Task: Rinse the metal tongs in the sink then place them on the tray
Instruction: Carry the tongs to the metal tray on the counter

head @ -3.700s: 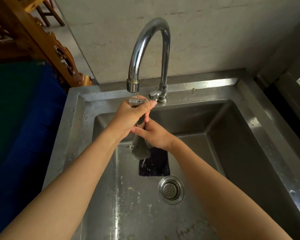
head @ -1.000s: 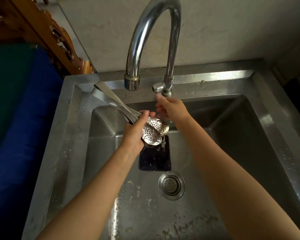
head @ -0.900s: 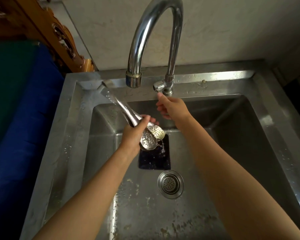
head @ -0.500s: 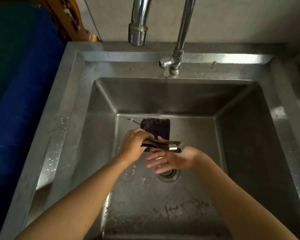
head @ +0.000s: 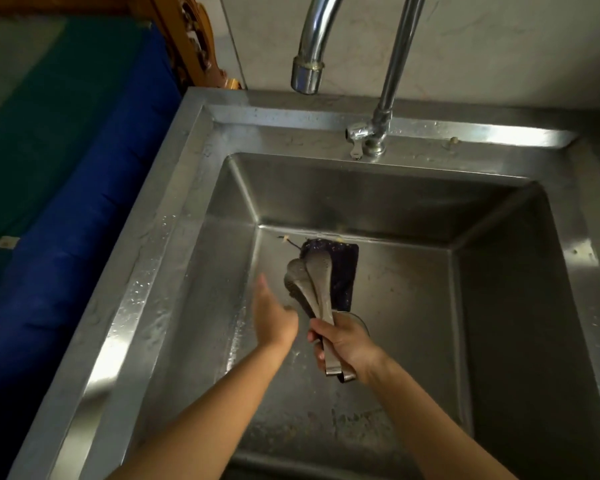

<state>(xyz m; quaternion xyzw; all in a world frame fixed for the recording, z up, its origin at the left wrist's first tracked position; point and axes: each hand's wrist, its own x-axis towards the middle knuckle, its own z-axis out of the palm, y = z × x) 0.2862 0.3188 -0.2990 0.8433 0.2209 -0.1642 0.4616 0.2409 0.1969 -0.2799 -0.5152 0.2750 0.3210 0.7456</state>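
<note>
Head view. I see the right hand (head: pixel 347 341) wrapped tight round the handle end of the tongs (head: pixel 312 282). The heads point toward the back wall, low inside the sink (head: pixel 160 258). Left hand (head: pixel 274 318) flat, fingers straight, holding nothing, just beside the tongs. Count: one tongs with two perforated heads, one faucet (head: pixel 309 64), one dark mat (head: pixel 345 271) on the basin floor, one drain (head: pixel 359 320) half hidden by the right hand. Widest bare floor lies right of the hands; the left wall is near the left hand.
</note>
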